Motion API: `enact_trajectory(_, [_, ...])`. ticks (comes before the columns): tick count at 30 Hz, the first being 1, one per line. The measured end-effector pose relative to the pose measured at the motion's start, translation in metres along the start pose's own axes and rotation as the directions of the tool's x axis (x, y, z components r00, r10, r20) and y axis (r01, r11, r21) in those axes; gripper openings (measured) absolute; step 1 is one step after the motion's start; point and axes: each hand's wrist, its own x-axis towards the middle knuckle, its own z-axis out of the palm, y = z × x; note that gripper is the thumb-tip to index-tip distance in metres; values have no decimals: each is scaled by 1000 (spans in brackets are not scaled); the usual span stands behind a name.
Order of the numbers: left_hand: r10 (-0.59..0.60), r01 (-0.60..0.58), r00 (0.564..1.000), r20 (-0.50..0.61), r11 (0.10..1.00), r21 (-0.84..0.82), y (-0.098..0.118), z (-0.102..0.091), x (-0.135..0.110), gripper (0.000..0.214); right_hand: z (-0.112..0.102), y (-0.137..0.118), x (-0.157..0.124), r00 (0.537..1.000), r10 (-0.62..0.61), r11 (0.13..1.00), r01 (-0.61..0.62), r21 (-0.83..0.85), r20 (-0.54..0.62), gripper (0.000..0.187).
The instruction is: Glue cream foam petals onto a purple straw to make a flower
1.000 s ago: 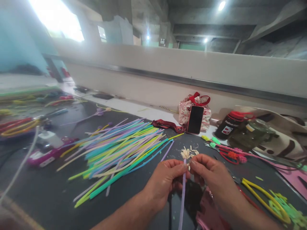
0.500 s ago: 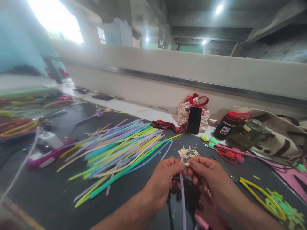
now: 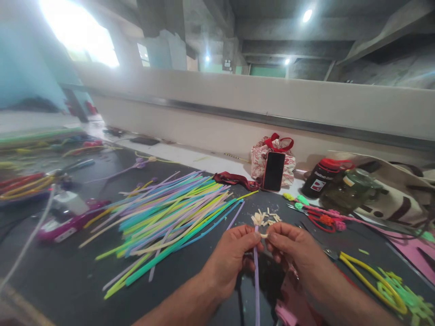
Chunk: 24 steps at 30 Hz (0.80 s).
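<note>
My left hand [image 3: 231, 256] is closed in a pinch on a lilac pipe cleaner stem [image 3: 257, 285], which runs upright between my hands. A tuft of short cream pieces [image 3: 258, 219] tops this stem, just above my fingertips. My right hand [image 3: 292, 244] is closed too, its thumb and finger pinching the end of a small cream pipe cleaner piece [image 3: 264, 235]. The other end of that piece meets the stem at my left thumb. Just beyond my hands, loose cut cream pieces [image 3: 272, 219] lie on the dark table.
Left of my hands spreads a pile of pastel pipe cleaners [image 3: 170, 213]. A phone [image 3: 273, 171] leans against a patterned bag [image 3: 258, 160] behind. To the right are yellow-handled pliers [image 3: 370, 276], green pieces [image 3: 413, 299], red-handled scissors [image 3: 319, 222] and a black bottle [image 3: 319, 181].
My right fingertips have drawn slightly away from my left thumb, so more of the small cream piece shows between them. The stem stays in my left hand.
</note>
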Motion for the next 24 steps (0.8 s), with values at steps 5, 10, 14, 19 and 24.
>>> enact_trajectory(5, [-7,6,999,43,1000,10,-3,0,-1,21,-2,3,1,995,70,992,-77,99,76,22])
enact_trajectory(10, [-49,49,998,25,998,27,-4,-4,3,23,-18,-8,4,993,-117,950,114,-292,4,14])
enact_trajectory(14, [-68,68,998,10,996,62,-4,-5,3,22,-33,-28,2,918,-341,768,395,-504,201,14])
enact_trajectory(19, [-91,91,996,-2,990,104,-5,-3,2,22,-35,-35,-1,875,-388,628,480,-612,288,14])
enact_trajectory(24, [-95,92,995,20,989,114,-6,-3,2,23,-28,-29,-3,872,-398,597,482,-642,284,13])
